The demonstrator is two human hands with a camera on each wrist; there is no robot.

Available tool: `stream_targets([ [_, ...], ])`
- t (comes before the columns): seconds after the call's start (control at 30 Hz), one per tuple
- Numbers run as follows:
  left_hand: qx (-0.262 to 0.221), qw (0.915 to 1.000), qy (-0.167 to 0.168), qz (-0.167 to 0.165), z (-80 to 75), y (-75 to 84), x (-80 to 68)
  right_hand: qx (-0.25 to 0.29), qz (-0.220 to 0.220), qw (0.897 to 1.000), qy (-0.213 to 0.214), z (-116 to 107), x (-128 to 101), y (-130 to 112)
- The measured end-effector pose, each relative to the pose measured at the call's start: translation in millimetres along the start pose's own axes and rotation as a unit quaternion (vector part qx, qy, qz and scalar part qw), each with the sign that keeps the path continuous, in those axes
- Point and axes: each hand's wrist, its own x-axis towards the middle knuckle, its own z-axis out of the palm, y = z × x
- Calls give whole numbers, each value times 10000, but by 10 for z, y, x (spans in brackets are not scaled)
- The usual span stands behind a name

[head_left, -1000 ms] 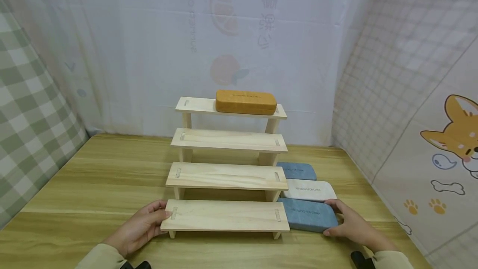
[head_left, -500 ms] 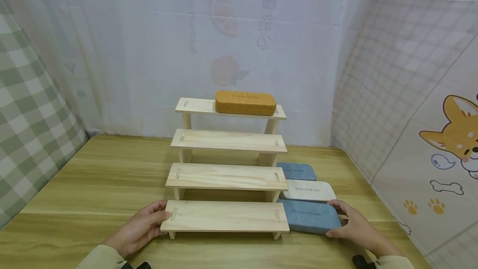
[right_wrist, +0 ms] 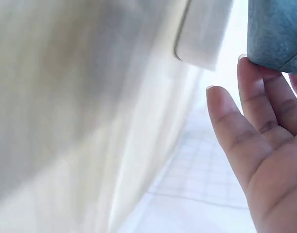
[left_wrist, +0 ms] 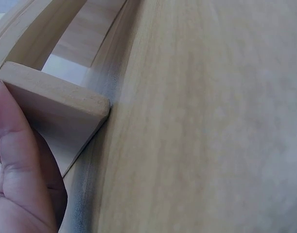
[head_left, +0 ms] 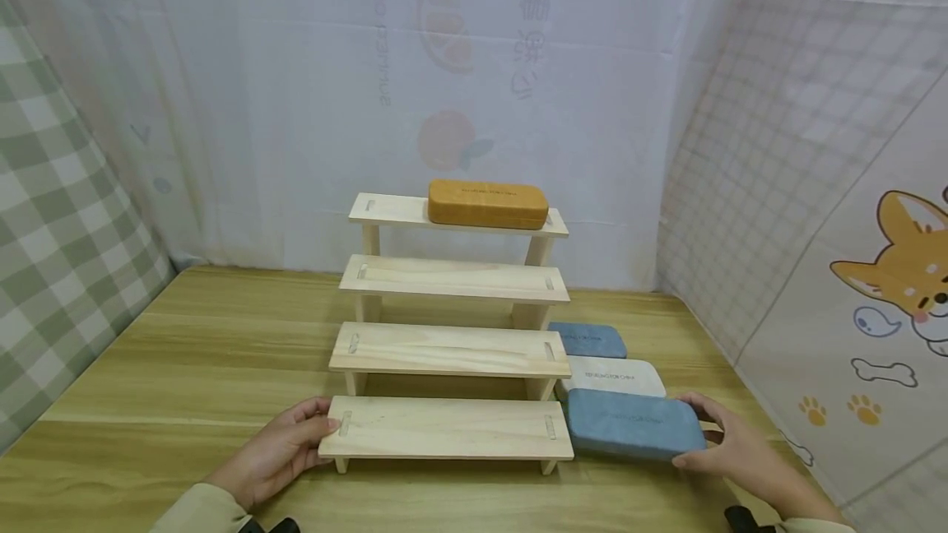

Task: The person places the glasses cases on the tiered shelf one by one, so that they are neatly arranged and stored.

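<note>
A four-tier wooden display rack [head_left: 446, 428] stands mid-table like a small staircase. My left hand [head_left: 281, 448] grips the left end of its lowest shelf, thumb on top; in the left wrist view the fingers [left_wrist: 22, 165] lie against the rack's side. At the rack's right, my right hand [head_left: 733, 452] holds a blue glasses case [head_left: 635, 424] by its right end. The case is raised off the table, as the right wrist view shows, with fingertips [right_wrist: 253, 80] at its underside. An orange glasses case [head_left: 487, 204] lies on the top shelf, toward the right.
Behind the held case, a white glasses case [head_left: 613, 377] and another blue case [head_left: 592, 340] lie on the wooden table [head_left: 222, 327], partly hidden by the rack. A pale curtain [head_left: 296, 105] hangs at the back, with patterned cloths at both sides.
My right hand has drawn the front blue case rightward, away from the rack, and lifted it. My left hand and the rack stay where they were.
</note>
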Motion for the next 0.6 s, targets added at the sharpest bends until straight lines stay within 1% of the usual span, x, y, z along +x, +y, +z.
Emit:
stream_targets([
  [0.1,-7,10000,-29,30,2,-7,0,-73,-9,9999,123,-85,-17,-20],
  [0.23,-6,10000,-20,23,4,-10,-1,-328,-118,9982,498,-188,-41,-60],
  [0.3,-14,10000,-9,5,2,-8,-1,-307,-84,9981,529,-245,-52,-90],
  [0.5,-68,10000,-47,20,-14,-10,3,78,116,9990,435,-392,-43,-187],
  [0.6,-74,10000,-56,24,-19,-14,7,230,87,9987,455,-445,-26,-238],
])
